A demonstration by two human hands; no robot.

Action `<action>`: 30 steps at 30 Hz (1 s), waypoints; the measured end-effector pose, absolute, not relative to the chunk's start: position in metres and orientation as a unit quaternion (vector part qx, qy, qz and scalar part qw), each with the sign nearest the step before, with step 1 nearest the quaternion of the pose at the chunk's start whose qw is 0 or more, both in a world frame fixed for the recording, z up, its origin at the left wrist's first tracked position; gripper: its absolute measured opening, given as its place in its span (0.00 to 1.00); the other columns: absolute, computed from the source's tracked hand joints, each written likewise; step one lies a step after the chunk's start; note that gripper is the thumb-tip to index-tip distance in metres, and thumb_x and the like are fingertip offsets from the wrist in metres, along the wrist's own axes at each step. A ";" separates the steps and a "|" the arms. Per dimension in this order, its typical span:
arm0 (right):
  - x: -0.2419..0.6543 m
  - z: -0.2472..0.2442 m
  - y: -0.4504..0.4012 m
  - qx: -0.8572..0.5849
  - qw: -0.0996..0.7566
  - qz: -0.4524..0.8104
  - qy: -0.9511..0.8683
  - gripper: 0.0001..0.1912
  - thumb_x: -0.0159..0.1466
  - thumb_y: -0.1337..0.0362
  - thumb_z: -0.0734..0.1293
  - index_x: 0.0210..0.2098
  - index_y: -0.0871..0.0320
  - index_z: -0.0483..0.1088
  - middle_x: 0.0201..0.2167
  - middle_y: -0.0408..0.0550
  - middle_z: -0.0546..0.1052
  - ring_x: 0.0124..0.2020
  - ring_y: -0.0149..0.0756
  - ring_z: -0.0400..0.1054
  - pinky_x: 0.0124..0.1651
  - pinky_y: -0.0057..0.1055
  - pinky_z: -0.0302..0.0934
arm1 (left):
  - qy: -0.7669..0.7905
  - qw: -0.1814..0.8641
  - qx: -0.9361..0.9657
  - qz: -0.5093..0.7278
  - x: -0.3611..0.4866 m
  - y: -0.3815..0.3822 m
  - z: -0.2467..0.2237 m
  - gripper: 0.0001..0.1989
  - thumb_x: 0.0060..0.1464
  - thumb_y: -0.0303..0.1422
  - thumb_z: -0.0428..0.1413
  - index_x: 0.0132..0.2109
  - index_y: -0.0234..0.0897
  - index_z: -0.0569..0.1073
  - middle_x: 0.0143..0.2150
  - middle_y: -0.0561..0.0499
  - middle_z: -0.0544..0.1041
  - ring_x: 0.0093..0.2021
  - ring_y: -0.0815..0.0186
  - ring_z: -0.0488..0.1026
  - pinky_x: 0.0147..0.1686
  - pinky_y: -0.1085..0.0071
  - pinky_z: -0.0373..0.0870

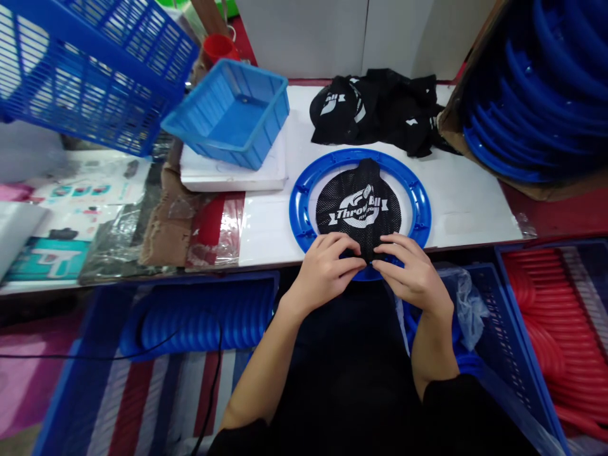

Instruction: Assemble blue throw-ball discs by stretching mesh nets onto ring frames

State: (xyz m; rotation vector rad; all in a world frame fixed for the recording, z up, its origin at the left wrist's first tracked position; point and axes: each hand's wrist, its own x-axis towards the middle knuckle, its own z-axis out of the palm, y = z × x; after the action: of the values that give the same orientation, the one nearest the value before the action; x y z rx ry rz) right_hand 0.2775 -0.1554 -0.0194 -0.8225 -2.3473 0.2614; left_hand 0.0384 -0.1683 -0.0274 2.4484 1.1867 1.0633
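A blue plastic ring (299, 209) lies flat at the front edge of the white work surface. Inside it is a piece of black mesh fabric (332, 196) printed with a white logo. At the near side of the ring, my left hand (330, 266) pinches the lower edge of the mesh between thumb and fingertips. My right hand (408, 269) pinches the same edge just to the right, its fingertips a little apart from the left ones. The near part of the ring is partly covered by my hands and the cloth.
More black mesh pieces (380, 107) lie behind the ring. A light blue bin (228, 120) stands on a white box (237, 180). At right, a carton (453, 107) holds blue rings (517, 145). Below are crates of blue rings (204, 320) and red rings (555, 329).
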 end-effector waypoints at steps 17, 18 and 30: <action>0.253 -0.002 -0.196 -0.253 0.263 0.053 -0.929 0.15 0.70 0.79 0.61 0.44 0.61 0.77 0.38 0.53 0.82 0.46 0.42 0.78 0.63 0.48 0.73 | 0.607 0.038 0.727 0.319 0.038 -0.127 -0.026 0.28 0.64 0.37 0.64 0.66 0.33 0.69 0.65 0.29 0.71 0.67 0.36 0.67 0.62 0.36 0.71; 0.253 0.003 -0.196 -0.237 0.249 0.065 -0.937 0.16 0.70 0.79 0.59 0.45 0.61 0.77 0.38 0.52 0.82 0.46 0.41 0.77 0.63 0.47 0.73 | 0.589 0.052 0.745 0.309 0.035 -0.126 -0.027 0.27 0.64 0.38 0.63 0.66 0.34 0.69 0.67 0.29 0.71 0.68 0.37 0.67 0.63 0.37 0.71; 0.265 0.027 0.005 -0.301 0.097 0.147 -0.937 0.07 0.70 0.62 0.71 0.43 0.53 0.82 0.58 0.57 0.76 0.60 0.55 0.71 0.63 0.56 0.67 | 0.397 0.078 0.897 0.176 0.019 -0.022 -0.013 0.13 0.68 0.38 0.60 0.50 0.32 0.79 0.64 0.33 0.75 0.64 0.45 0.74 0.60 0.49 0.74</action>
State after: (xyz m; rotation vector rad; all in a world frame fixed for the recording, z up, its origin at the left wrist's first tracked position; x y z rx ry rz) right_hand 0.2646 0.0045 0.0270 -0.8899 -2.7748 0.4352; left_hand 0.0187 -0.0223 -0.0130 2.6862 1.1895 0.5279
